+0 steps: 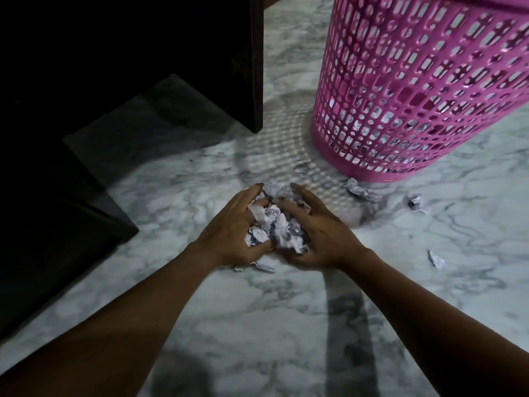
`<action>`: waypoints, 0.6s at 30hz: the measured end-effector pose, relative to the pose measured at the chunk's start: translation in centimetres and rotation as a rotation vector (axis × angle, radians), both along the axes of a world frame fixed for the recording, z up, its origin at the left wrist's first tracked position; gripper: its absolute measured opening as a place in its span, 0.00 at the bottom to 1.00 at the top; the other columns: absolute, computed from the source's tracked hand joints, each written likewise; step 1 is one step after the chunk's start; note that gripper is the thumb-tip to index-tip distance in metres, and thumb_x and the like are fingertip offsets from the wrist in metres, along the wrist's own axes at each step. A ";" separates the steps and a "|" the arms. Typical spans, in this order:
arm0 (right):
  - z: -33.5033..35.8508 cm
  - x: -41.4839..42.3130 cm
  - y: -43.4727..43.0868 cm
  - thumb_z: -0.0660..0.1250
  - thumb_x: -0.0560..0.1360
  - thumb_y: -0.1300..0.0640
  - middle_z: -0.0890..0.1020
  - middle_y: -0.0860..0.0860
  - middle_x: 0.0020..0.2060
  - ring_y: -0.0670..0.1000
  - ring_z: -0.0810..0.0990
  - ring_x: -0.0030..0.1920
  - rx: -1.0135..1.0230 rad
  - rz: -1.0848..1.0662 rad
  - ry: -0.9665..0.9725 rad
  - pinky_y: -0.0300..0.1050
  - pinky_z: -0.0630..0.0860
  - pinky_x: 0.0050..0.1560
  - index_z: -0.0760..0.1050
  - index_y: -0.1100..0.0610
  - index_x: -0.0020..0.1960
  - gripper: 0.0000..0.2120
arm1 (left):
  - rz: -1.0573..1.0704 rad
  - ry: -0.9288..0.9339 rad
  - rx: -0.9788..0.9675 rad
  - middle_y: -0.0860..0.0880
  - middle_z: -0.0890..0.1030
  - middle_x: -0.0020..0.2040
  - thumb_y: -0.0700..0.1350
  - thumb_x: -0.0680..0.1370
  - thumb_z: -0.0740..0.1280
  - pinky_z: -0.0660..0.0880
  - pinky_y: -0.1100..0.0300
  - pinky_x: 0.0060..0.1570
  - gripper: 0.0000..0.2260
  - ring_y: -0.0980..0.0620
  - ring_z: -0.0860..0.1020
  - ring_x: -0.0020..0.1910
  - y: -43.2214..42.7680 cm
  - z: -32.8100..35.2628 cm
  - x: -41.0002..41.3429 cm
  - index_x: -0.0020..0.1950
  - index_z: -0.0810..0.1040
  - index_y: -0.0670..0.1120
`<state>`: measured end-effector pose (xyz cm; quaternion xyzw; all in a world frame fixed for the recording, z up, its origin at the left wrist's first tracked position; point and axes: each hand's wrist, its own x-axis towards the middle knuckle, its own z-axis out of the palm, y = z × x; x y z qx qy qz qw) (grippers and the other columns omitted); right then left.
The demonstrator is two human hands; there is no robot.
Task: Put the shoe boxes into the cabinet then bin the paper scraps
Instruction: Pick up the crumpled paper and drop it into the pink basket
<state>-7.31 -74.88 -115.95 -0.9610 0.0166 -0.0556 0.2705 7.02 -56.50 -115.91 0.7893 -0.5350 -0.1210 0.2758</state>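
A heap of crumpled white paper scraps (279, 223) lies on the marble floor between my two hands. My left hand (233, 229) cups the heap from the left and my right hand (320, 233) cups it from the right, fingers curled around the scraps. A pink perforated bin (423, 81) stands at the upper right, with paper visible through its holes near the bottom. Loose scraps lie by the bin's base (356, 189), further right (415, 202), and at the right of my right wrist (436, 259). One flat scrap (262, 267) sits under my left wrist.
A dark cabinet (128, 53) fills the upper left, and its open dark door panel (57, 224) juts out along the left side. The grey-veined marble floor (257, 325) spreads in front of me.
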 end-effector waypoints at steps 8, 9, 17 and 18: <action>-0.7 0.4 1.6 0.75 0.69 0.42 0.77 0.57 0.63 0.58 0.74 0.61 0.104 -0.030 -0.119 0.52 0.71 0.62 0.71 0.55 0.71 0.35 | 0.071 0.040 -0.167 0.48 0.73 0.69 0.47 0.69 0.66 0.67 0.51 0.68 0.31 0.47 0.68 0.70 -0.5 -0.5 -1.3 0.71 0.70 0.42; -0.8 0.3 1.7 0.75 0.70 0.45 0.77 0.56 0.62 0.58 0.73 0.61 0.120 -0.041 -0.111 0.51 0.71 0.61 0.71 0.55 0.72 0.33 | 0.088 0.022 -0.168 0.47 0.74 0.67 0.47 0.68 0.66 0.66 0.51 0.68 0.30 0.47 0.69 0.68 -0.7 -0.7 -1.4 0.70 0.72 0.42; -0.9 0.8 2.6 0.69 0.73 0.59 0.78 0.53 0.56 0.52 0.71 0.60 0.199 -0.182 -0.012 0.40 0.68 0.56 0.71 0.51 0.72 0.28 | 0.227 0.175 -0.129 0.51 0.73 0.51 0.47 0.69 0.61 0.69 0.52 0.53 0.13 0.49 0.72 0.52 -2.3 0.4 -3.2 0.51 0.74 0.46; -0.8 0.9 2.6 0.69 0.73 0.59 0.78 0.53 0.54 0.52 0.71 0.58 0.216 -0.186 -0.019 0.41 0.69 0.55 0.71 0.52 0.71 0.27 | 0.241 0.204 -0.125 0.51 0.72 0.50 0.46 0.70 0.61 0.70 0.50 0.53 0.11 0.49 0.72 0.51 -2.3 0.5 -3.2 0.50 0.73 0.47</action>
